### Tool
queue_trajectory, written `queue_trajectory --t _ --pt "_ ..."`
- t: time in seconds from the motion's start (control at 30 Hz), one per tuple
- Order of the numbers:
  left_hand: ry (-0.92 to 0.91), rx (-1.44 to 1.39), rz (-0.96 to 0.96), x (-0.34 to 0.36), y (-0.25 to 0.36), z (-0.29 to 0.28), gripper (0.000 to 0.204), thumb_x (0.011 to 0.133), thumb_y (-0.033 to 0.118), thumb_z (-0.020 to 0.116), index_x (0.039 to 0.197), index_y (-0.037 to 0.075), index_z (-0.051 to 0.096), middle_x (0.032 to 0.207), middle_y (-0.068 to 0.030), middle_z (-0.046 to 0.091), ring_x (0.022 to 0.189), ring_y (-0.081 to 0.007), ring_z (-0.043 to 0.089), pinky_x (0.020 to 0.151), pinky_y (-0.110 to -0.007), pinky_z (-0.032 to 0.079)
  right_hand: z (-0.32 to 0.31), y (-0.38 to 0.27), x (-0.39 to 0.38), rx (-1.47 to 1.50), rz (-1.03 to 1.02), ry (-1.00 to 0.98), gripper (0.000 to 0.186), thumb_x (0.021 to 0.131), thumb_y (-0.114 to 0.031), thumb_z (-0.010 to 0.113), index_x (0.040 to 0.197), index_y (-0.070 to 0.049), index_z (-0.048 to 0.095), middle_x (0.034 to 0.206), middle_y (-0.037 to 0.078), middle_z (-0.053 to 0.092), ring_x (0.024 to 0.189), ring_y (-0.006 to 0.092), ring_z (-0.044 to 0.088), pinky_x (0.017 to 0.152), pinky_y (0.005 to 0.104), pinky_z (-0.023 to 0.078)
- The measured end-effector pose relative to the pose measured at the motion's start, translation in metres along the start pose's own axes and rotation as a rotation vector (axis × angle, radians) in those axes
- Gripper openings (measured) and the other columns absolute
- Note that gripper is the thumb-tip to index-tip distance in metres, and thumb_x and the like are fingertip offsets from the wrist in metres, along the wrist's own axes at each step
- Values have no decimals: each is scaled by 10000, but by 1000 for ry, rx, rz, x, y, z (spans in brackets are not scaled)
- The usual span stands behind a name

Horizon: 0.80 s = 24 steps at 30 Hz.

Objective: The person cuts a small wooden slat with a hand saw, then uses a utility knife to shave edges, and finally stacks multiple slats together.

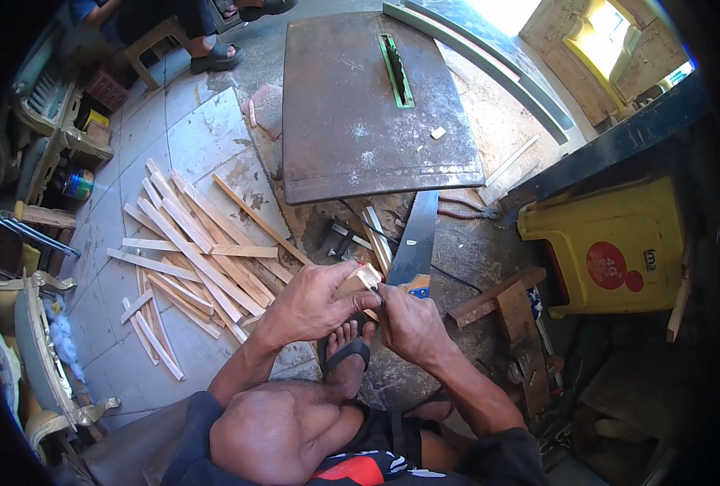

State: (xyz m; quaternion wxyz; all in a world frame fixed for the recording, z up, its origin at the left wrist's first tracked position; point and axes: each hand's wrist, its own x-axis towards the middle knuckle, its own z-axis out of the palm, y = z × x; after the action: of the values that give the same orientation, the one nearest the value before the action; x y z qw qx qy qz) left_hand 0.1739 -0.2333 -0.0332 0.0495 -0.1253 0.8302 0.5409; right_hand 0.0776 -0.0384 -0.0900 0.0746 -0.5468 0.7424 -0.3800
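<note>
My left hand (315,301) is closed around a short block of pale wood (360,282), its cut end turned up. Close against it, my right hand (412,324) has its fingers pinched at the block's edge. Something small and dark shows at those fingertips, too little of it to name. Just beyond the right hand lies a handsaw (412,247), its blade pointing away and its blue and wood-coloured handle partly hidden by the hand. Thin wooden strips (376,243) lie beside the blade, and a black metal clamp-like tool (344,239) rests left of them.
A brown table with a saw blade in a green slot (396,73) stands ahead. Many wooden strips (202,251) are heaped on tiles at left. Pliers (469,211), a yellow plastic stool (603,243) and wood offcuts (522,324) are at right. Another person's foot (214,57) shows far left.
</note>
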Motion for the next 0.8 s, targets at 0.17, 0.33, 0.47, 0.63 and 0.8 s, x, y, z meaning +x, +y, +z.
queue_trajectory --t 0.17,0.33,0.47,0.63,0.8 --pt "13 48 -21 1 8 -4 456 932 425 755 1106 9 685 870 -245 707 839 -442 709 697 -452 532 4 -3 1 -51 35 36 370 848 -46 694 1194 5 576 866 164 672 736 330 716 601 419 564" --pt "42 95 55 0 4 -1 473 935 442 744 1065 -9 683 845 -250 700 820 -441 710 685 -468 530 2 -4 -1 -36 54 -8 363 855 -48 685 1193 5 565 867 172 677 728 346 713 599 432 565" --pt "81 221 82 -1 1 5 551 940 491 715 1054 -47 674 807 -264 694 777 -453 709 667 -494 544 1 -7 -3 13 106 -79 312 867 -49 673 1145 2 539 849 188 672 713 385 703 584 459 559" --pt "80 286 40 -4 11 9 539 958 471 682 1028 -63 669 739 -273 683 736 -478 703 652 -523 555 3 -12 -6 0 161 -136 364 819 -83 762 1062 33 516 669 185 621 649 405 696 566 483 556" --pt "138 312 -38 -6 15 13 489 967 451 676 951 -37 650 714 -283 674 731 -479 704 654 -534 556 8 -17 -2 -51 253 -145 443 790 -100 789 1109 40 514 728 195 641 694 399 702 585 479 563"
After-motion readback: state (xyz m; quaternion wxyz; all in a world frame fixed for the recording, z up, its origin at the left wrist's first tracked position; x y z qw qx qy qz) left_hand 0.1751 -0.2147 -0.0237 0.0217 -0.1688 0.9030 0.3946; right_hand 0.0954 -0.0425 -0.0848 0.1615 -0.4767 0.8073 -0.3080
